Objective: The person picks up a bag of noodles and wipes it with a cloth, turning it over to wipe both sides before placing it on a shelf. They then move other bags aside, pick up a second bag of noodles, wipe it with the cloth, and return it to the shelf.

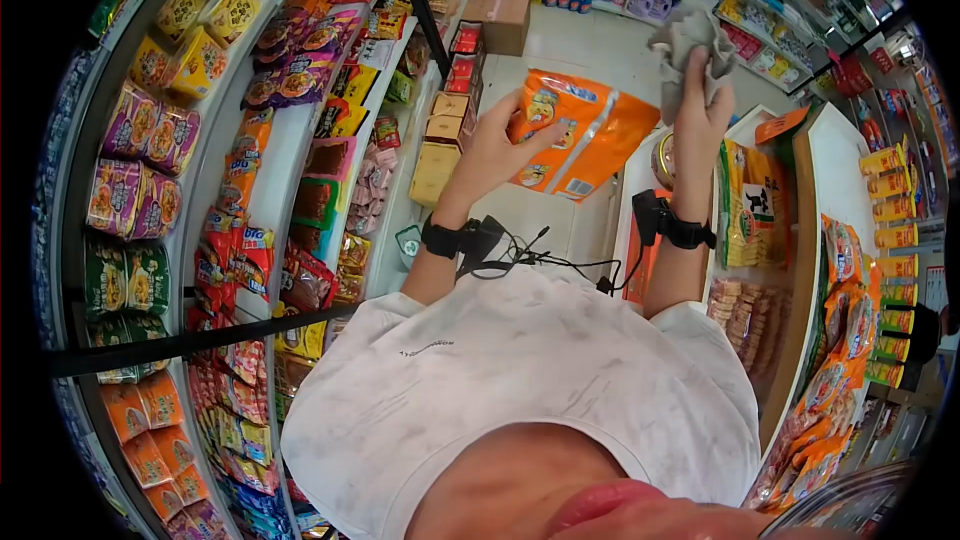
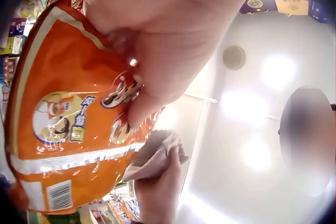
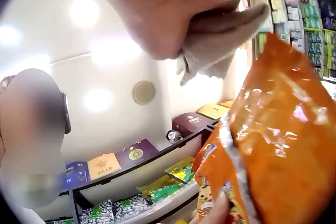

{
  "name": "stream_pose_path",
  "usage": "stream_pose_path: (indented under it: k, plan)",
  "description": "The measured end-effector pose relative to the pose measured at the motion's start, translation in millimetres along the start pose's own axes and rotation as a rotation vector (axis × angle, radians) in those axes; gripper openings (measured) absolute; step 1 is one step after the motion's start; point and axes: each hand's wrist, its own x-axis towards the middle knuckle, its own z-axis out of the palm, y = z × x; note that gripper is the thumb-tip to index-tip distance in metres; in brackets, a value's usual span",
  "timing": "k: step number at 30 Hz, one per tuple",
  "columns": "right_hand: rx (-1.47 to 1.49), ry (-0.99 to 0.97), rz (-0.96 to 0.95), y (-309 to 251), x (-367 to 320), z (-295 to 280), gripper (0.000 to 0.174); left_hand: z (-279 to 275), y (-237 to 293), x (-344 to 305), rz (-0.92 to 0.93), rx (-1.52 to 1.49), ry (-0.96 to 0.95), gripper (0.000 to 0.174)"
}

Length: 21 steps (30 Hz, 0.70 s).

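Observation:
My left hand [image 1: 505, 152] pinches an orange packet [image 1: 590, 140] by its left side, thumb across its face, in the head view. The packet's seam and barcode show in the left wrist view, where the left hand [image 2: 163, 29] covers its upper edge. To the right of the packet my right hand [image 1: 700, 120] is raised, gripping a crumpled grey cloth [image 1: 690, 40]. The cloth [image 3: 210, 50] hangs from the curled right hand [image 3: 173, 8] in the right wrist view, above and apart from the orange packet [image 3: 289, 129].
Shelves of noodle packs [image 1: 150, 130] and snack bags line the left. A cardboard box [image 1: 497, 15] stands on the floor ahead. At the right is a white-edged shelf unit [image 1: 835, 150] with a yellow-orange bag [image 1: 752, 205] and a round tin [image 1: 662, 160]. Black cables [image 1: 560, 258] hang between the wrists.

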Motion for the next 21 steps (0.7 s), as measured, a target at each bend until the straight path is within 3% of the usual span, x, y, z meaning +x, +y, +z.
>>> stream_pose_path:
  k: [3,6,9,15,18,20,21]
  plan:
    - [-0.324,-0.308,-0.008,-8.5,-15.5,5.8,0.031,-8.5,-9.1,0.4,0.006,0.263,-0.068,0.040]
    - [-0.305,-0.756,-0.151,-1.8,-25.7,13.8,0.037,-7.4,-9.6,0.7,0.083,0.257,-0.030,0.042]
    - [-0.281,-0.760,-0.135,10.7,-31.0,17.7,0.039,-9.1,-20.5,-3.9,0.047,0.222,-0.056,0.043]
    - [-0.359,-0.676,-0.173,21.0,-31.4,11.0,0.039,-0.2,6.1,-7.6,0.003,0.224,-0.095,0.041]
    - [-0.399,-0.405,-0.095,46.4,-35.9,5.6,0.025,-6.2,1.6,-7.7,-0.005,0.286,-0.065,0.038]
    - [-0.217,-0.104,0.266,46.4,-28.7,-6.7,0.031,-12.0,7.3,-8.4,-0.064,0.180,0.055,0.035]
    - [-0.086,-0.010,0.224,38.3,-26.6,-2.5,0.041,-14.0,10.2,-8.6,-0.094,0.128,0.117,0.033]
